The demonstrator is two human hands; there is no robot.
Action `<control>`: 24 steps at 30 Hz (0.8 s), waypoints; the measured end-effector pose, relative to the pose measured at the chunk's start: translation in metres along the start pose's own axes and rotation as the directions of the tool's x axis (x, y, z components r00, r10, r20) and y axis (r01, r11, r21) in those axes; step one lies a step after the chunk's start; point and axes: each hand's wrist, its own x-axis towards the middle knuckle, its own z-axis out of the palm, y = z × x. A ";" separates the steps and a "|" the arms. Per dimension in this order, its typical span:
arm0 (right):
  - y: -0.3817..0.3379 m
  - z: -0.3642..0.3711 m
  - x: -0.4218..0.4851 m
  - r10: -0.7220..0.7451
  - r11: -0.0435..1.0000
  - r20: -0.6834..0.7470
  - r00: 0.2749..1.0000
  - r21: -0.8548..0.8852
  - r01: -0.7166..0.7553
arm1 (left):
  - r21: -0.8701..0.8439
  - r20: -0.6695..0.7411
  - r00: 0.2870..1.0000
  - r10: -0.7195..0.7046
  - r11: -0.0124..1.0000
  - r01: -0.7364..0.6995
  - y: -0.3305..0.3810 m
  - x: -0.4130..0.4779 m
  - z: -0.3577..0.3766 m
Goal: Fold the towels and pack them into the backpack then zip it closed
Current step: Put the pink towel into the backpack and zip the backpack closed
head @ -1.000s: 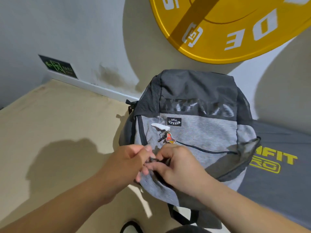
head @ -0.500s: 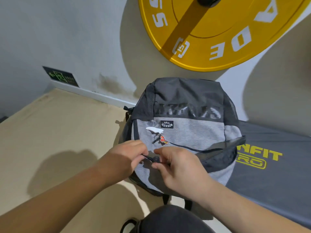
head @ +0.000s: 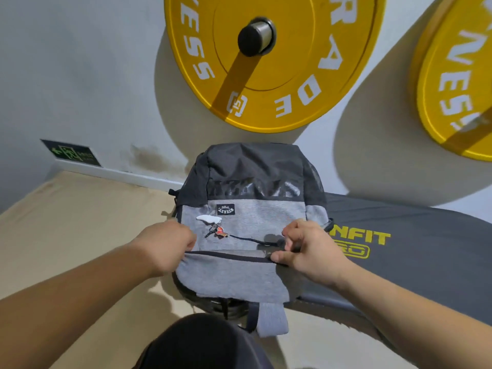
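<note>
A grey and black backpack (head: 253,214) stands on the tan floor against the white wall, straps toward me. My left hand (head: 170,243) grips the fabric at the left end of its dark zipper line (head: 229,255). My right hand (head: 306,246) pinches the zipper pull at the right end of that line. The zipper runs shut between the two hands. A white charm and a red charm (head: 213,226) hang on the front pocket. No towel shows in the view.
A grey exercise mat (head: 415,251) with yellow lettering lies to the right of the pack. Two yellow weight plates (head: 266,62) hang on the wall above. My dark-clad knee (head: 202,344) is at the bottom. Tan floor (head: 80,222) stretches left.
My right hand has travelled right along the zipper while the left hand stayed at the left end, so the opening is now shut. The view has tilted upward.
</note>
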 end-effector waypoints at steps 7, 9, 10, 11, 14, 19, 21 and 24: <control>-0.014 -0.010 0.003 0.109 0.990 0.008 0.994 0.083 -0.110 | -0.136 -0.034 0.970 0.242 0.960 -0.244 0.137 0.034 -0.061; -0.015 -0.020 -0.002 0.105 0.994 -0.024 0.994 0.026 -0.104 | -0.182 -0.054 0.977 0.205 0.960 -0.211 0.146 0.042 -0.062; -0.015 -0.025 -0.004 0.095 0.995 -0.049 0.994 -0.007 -0.095 | -0.223 -0.064 0.977 0.204 0.951 -0.213 0.145 0.044 -0.062; -0.014 -0.030 -0.006 0.080 0.996 -0.075 0.994 -0.041 -0.083 | -0.261 -0.071 0.976 0.207 0.940 -0.219 0.142 0.046 -0.061; -0.001 -0.039 -0.006 0.115 0.990 -0.067 0.991 -0.070 -0.119 | -0.300 -0.119 0.969 0.217 0.922 -0.243 0.133 0.039 -0.054; 0.035 -0.059 0.006 0.296 0.951 -0.022 0.955 0.101 -0.293 | -0.279 -0.118 0.976 0.182 0.937 -0.208 0.122 0.028 -0.044; 0.047 -0.061 0.006 0.332 0.922 0.011 0.943 0.208 -0.327 | -0.270 -0.075 0.982 0.171 0.945 -0.185 0.119 0.026 -0.045; 0.059 -0.060 0.003 0.345 0.856 0.040 0.938 0.395 -0.332 | -0.212 -0.009 0.984 0.178 0.961 -0.176 0.119 0.027 -0.051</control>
